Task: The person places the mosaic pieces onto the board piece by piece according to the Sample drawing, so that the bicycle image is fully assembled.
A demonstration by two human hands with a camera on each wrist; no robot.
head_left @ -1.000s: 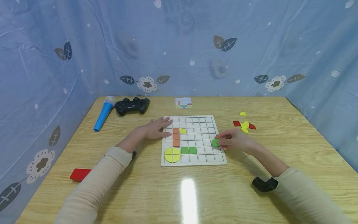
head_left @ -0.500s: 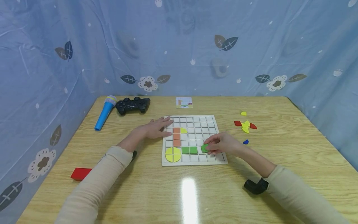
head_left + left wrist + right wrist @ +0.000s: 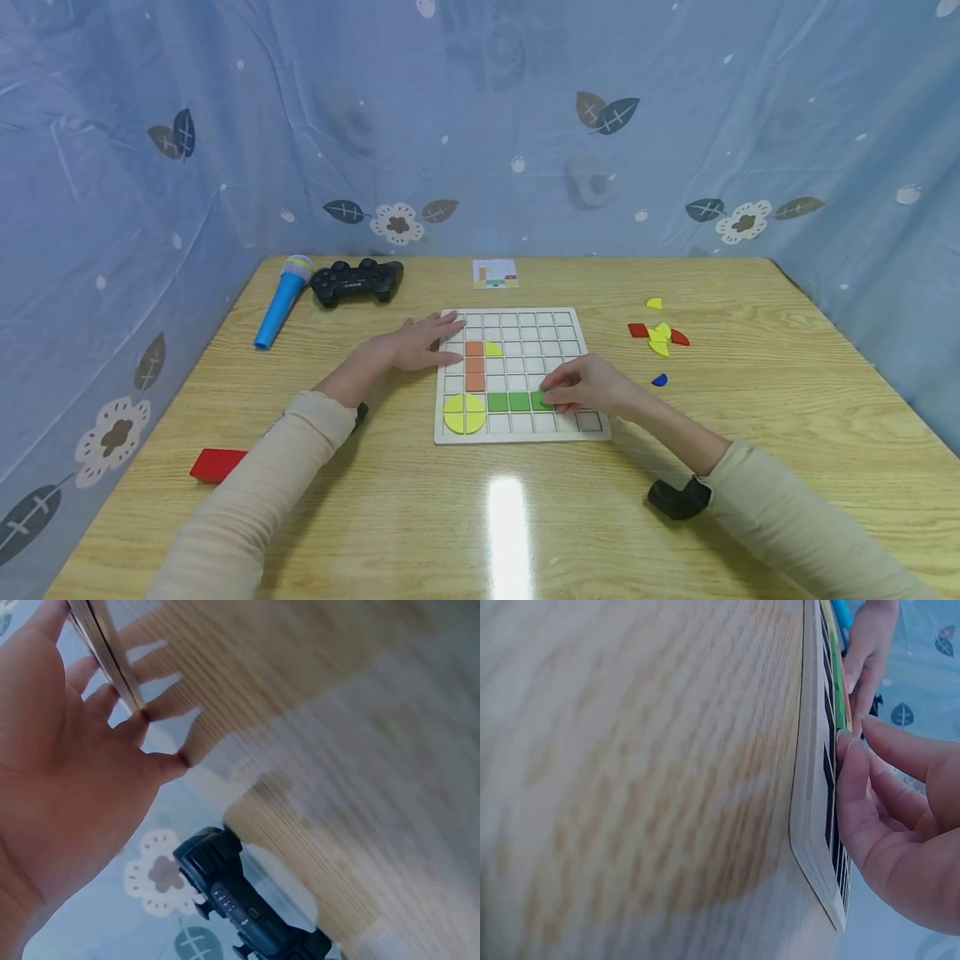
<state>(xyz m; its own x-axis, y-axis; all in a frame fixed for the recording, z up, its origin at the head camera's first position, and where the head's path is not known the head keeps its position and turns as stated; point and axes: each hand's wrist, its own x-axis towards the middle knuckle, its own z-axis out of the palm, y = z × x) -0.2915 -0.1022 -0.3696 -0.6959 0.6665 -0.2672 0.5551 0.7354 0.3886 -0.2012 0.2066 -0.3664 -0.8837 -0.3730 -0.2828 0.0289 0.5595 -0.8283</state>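
Wooden table (image 3: 375, 500) fills the lower frame. White grid board (image 3: 531, 365) is set flat at frame centre, presumably so every cell can be reached by either side. Its left edge is covered by the left hand (image 3: 420, 344), fingers spread and nearly straight, nothing gripped; probably placed there so sliding is prevented. The right hand (image 3: 588, 383) is brought in over the board's right side, thumb and fingertips pinched on a green square.

Microphone (image 3: 281, 304) and game controller (image 3: 356, 282) are parked upper left, likely out of the work's way. Small printed card (image 3: 495, 273) is laid above the board, where its coloured pattern can be read at a glance. Four yellow quarters (image 3: 455, 414) are fitted into a circle, lower left of the board. The pinched green square (image 3: 537, 401) is lined up right of two green ones (image 3: 507, 402), held by its right side, apparently so the seat is left unobstructed. Loose yellow pieces (image 3: 658, 348) are left right of the board, blue half-disc (image 3: 660, 380) below them.
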